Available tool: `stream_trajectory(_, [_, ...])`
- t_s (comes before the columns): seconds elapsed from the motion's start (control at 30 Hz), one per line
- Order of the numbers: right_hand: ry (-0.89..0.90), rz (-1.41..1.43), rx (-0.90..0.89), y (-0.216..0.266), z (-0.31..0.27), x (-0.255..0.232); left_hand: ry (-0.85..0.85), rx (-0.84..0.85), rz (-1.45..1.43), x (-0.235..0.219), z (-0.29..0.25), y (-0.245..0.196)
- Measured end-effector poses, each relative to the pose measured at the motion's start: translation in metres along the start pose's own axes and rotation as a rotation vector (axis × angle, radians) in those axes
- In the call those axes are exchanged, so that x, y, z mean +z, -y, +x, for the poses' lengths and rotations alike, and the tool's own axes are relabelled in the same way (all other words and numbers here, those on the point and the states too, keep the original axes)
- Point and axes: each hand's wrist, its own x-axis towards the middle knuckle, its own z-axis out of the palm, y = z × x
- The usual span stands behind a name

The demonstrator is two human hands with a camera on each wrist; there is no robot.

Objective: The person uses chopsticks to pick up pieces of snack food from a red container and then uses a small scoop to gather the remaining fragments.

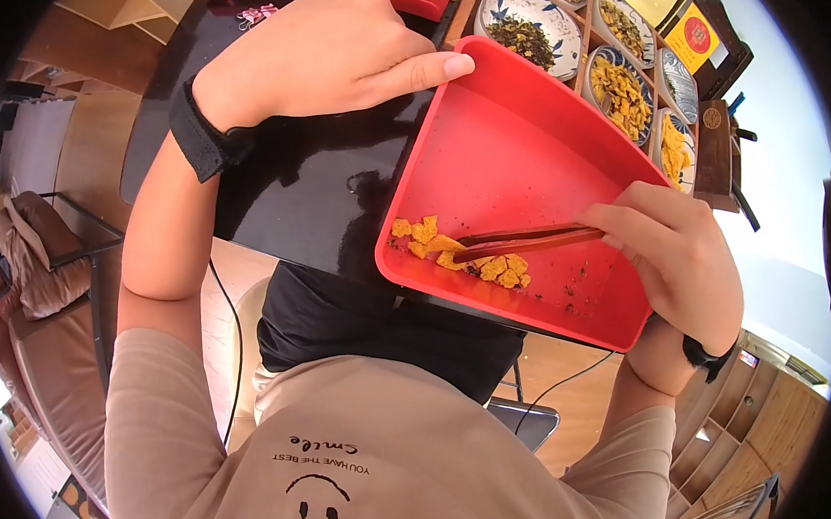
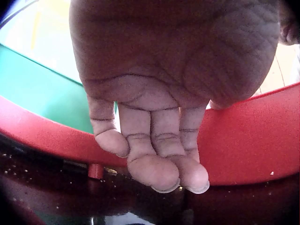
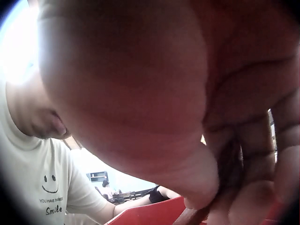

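My left hand (image 1: 329,52) holds the far left corner of a red tray (image 1: 513,151), its thumb over the rim. In the left wrist view, the other fingers (image 2: 152,171) bend down along the tray's outer wall. My right hand (image 1: 683,255) pinches a pair of reddish-brown chopsticks (image 1: 537,240) between thumb and fingers. Their tips touch crumbly orange-yellow pieces (image 1: 505,271) gathered along the tray's near side. Dark crumbs (image 1: 572,294) are scattered on the tray floor. In the right wrist view, the palm covers most of the chopsticks.
Beyond the tray, a wooden compartment box (image 1: 587,39) holds several patterned dishes of dried yellow and dark flakes. A glossy black table (image 1: 290,191) lies under the left arm. Another red tray (image 1: 421,4) with something green stands at the back. A brown sofa (image 1: 53,344) is on the left.
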Motion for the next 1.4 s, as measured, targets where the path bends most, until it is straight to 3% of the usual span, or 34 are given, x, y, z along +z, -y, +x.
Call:
stream_trajectory(0.37, [-0.066, 0.011, -0.131, 0.014, 0.005, 0.005, -0.009, 0.004, 0.011, 0.0, 0.001, 0.0])
stream_trajectory(0.67, [-0.03, -0.039, -0.038, 0.002, -0.01, -0.011, -0.01, -0.003, 0.012, 0.0, 0.0, -0.001])
stream_trajectory(0.73, [-0.042, -0.006, 0.054, 0.004, -0.011, -0.016, -0.003, -0.009, 0.022, -0.002, 0.0, -0.002])
stream_trajectory(1.4, [0.001, -0.028, 0.08, -0.003, 0.0, 0.0, -0.012, 0.002, -0.004, -0.001, 0.001, 0.0])
